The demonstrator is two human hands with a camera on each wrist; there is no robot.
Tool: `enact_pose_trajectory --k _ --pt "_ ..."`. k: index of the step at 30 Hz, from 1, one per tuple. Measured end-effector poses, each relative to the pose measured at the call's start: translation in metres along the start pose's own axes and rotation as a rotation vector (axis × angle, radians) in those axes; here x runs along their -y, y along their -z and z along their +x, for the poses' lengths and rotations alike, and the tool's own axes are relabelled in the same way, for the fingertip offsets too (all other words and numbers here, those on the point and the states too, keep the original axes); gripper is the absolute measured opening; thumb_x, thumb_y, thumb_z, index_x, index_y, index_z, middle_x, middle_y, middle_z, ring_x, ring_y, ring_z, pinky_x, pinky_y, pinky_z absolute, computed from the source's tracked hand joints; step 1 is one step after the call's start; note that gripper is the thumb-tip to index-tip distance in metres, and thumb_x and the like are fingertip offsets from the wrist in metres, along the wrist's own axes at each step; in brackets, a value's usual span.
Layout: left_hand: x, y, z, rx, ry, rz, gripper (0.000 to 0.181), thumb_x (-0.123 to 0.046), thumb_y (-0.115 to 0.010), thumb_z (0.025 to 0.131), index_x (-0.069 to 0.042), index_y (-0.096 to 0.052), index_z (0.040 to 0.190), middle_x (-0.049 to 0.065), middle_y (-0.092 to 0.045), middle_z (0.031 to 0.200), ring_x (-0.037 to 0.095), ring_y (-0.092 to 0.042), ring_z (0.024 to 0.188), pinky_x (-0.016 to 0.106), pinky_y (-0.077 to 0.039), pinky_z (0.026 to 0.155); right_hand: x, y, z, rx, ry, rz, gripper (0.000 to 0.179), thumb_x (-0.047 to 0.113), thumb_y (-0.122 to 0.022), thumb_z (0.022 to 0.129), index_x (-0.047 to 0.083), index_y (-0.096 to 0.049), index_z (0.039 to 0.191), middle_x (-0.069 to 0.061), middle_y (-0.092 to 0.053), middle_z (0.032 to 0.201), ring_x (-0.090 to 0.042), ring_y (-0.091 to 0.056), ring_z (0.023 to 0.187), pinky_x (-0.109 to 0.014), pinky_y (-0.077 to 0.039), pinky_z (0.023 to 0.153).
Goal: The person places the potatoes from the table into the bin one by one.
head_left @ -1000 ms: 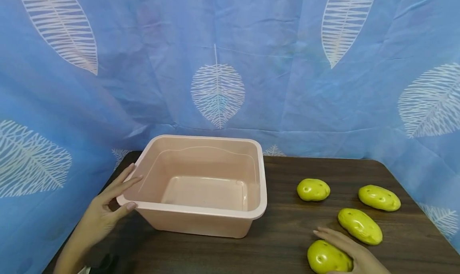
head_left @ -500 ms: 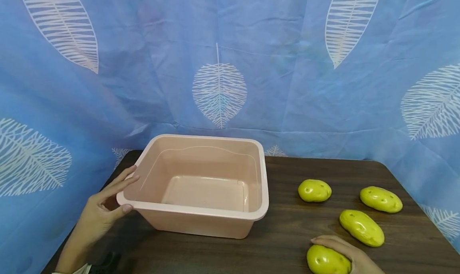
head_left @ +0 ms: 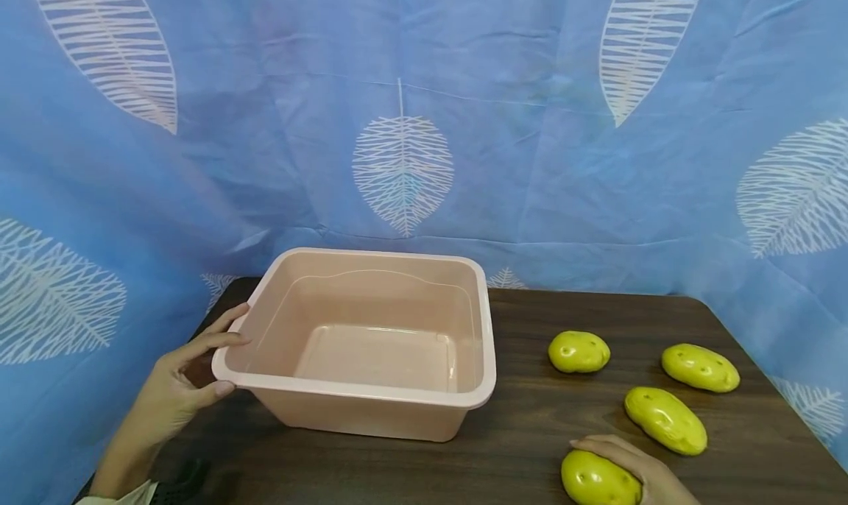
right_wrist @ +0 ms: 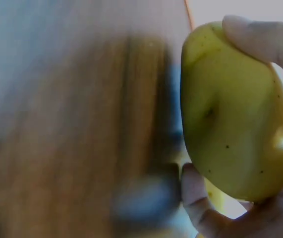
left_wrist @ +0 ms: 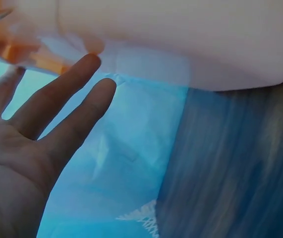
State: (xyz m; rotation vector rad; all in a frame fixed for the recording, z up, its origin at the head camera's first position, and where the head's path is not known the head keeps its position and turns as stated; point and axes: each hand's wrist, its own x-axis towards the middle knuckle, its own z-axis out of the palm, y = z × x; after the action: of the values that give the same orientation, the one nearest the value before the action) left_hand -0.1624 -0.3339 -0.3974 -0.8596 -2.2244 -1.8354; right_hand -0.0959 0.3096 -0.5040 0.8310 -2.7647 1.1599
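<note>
A pale pink plastic basin point(head_left: 371, 391) stands on the dark wooden table. My left hand point(head_left: 165, 398) is at its near left corner, fingers extended along the left rim and thumb near the front rim. In the left wrist view its fingers point(left_wrist: 57, 101) are fairly straight beside the basin's outer wall point(left_wrist: 230, 49). At the lower right my right hand point(head_left: 645, 472) grips a yellow potato point(head_left: 596, 479). The right wrist view shows this potato point(right_wrist: 235, 114) between thumb and fingers, its skin marked with small dark spots.
Three more yellow potatoes lie on the table point(head_left: 523, 402) at the right: a rounder one point(head_left: 578, 352), a long one point(head_left: 665, 420) beside my right hand, and another point(head_left: 700, 367) farther right. A blue leaf-patterned curtain point(head_left: 490, 159) hangs behind and along both sides.
My right hand has closed round the potato from above, and both have shifted slightly left. My left hand has drawn back a little from the basin's rim, down and left.
</note>
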Motion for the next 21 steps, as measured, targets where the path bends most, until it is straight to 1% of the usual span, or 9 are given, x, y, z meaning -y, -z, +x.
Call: enact_pose_trajectory --k 2,5,6,8,9,12,15,19,21 --pt "0.004 -0.001 0.001 -0.007 0.000 -0.019 0.052 0.021 -0.066 0.089 0.014 -0.053 0.138 0.011 -0.024 0.174 0.005 -0.040 0.151 0.020 -0.055 0.098 0.009 0.001 0.002 -0.024 -0.052 -0.036 0.070 0.009 -0.083 0.083 0.024 -0.058 0.147 0.022 -0.059 0.140 0.007 -0.054 0.124 -0.025 -0.051 0.077" --pt "0.007 -0.002 0.002 -0.018 -0.011 -0.030 0.051 0.020 -0.067 0.088 0.013 -0.054 0.137 0.012 -0.025 0.174 0.006 -0.040 0.150 0.021 -0.055 0.098 0.024 0.005 0.010 -0.059 -0.072 -0.074 0.071 0.009 -0.086 0.081 0.023 -0.060 0.145 0.023 -0.059 0.139 0.010 -0.053 0.124 -0.023 -0.051 0.080" --pt "0.007 -0.001 0.002 -0.022 -0.016 -0.031 0.051 0.020 -0.068 0.087 0.013 -0.055 0.136 0.012 -0.025 0.174 0.007 -0.040 0.150 0.021 -0.055 0.097 0.029 0.006 0.013 -0.069 -0.067 -0.078 0.071 0.009 -0.088 0.080 0.022 -0.061 0.144 0.023 -0.060 0.139 0.011 -0.053 0.123 -0.023 -0.051 0.081" --pt "0.008 -0.001 0.003 -0.021 -0.028 -0.032 0.051 0.021 -0.068 0.087 0.012 -0.055 0.135 0.012 -0.026 0.173 0.008 -0.041 0.149 0.020 -0.055 0.097 0.039 0.010 0.019 -0.085 -0.024 -0.080 0.073 0.008 -0.090 0.078 0.019 -0.061 0.144 0.020 -0.061 0.139 0.010 -0.054 0.124 -0.022 -0.052 0.084" --pt "0.008 0.000 0.004 -0.020 -0.031 -0.033 0.051 0.021 -0.068 0.086 0.011 -0.056 0.135 0.012 -0.026 0.173 0.008 -0.041 0.149 0.020 -0.055 0.097 0.044 0.013 0.022 -0.082 -0.019 -0.072 0.072 0.008 -0.089 0.079 0.018 -0.061 0.144 0.022 -0.060 0.140 0.011 -0.053 0.125 -0.021 -0.052 0.085" --pt "0.008 0.000 0.006 0.002 -0.054 -0.054 0.051 0.021 -0.068 0.087 0.010 -0.056 0.135 0.011 -0.026 0.173 0.009 -0.039 0.150 0.020 -0.055 0.097 0.059 0.023 0.032 -0.089 0.004 -0.077 0.073 0.009 -0.091 0.078 0.019 -0.061 0.144 0.023 -0.059 0.141 0.011 -0.054 0.123 -0.021 -0.053 0.086" --pt "0.008 0.000 0.008 0.036 -0.089 -0.081 0.049 0.021 -0.068 0.088 0.008 -0.057 0.134 0.011 -0.026 0.173 0.011 -0.038 0.151 0.021 -0.055 0.096 0.074 0.035 0.045 -0.090 0.034 -0.083 0.076 0.009 -0.092 0.077 0.021 -0.060 0.145 0.022 -0.058 0.142 0.009 -0.056 0.120 -0.023 -0.054 0.081" --pt "0.008 0.001 0.009 0.050 -0.099 -0.090 0.048 0.020 -0.068 0.087 0.004 -0.059 0.131 0.011 -0.027 0.173 0.013 -0.038 0.150 0.022 -0.056 0.094 0.095 0.049 0.063 -0.097 0.064 -0.088 0.077 0.011 -0.094 0.075 0.023 -0.061 0.144 0.020 -0.059 0.143 0.005 -0.061 0.113 -0.024 -0.055 0.074" --pt "0.009 0.001 0.010 0.048 -0.094 -0.084 0.047 0.019 -0.069 0.088 0.004 -0.059 0.131 0.010 -0.028 0.172 0.012 -0.038 0.150 0.022 -0.056 0.093 0.105 0.054 0.071 -0.098 0.071 -0.087 0.077 0.012 -0.094 0.075 0.024 -0.061 0.144 0.016 -0.061 0.144 0.005 -0.060 0.115 -0.025 -0.054 0.074"
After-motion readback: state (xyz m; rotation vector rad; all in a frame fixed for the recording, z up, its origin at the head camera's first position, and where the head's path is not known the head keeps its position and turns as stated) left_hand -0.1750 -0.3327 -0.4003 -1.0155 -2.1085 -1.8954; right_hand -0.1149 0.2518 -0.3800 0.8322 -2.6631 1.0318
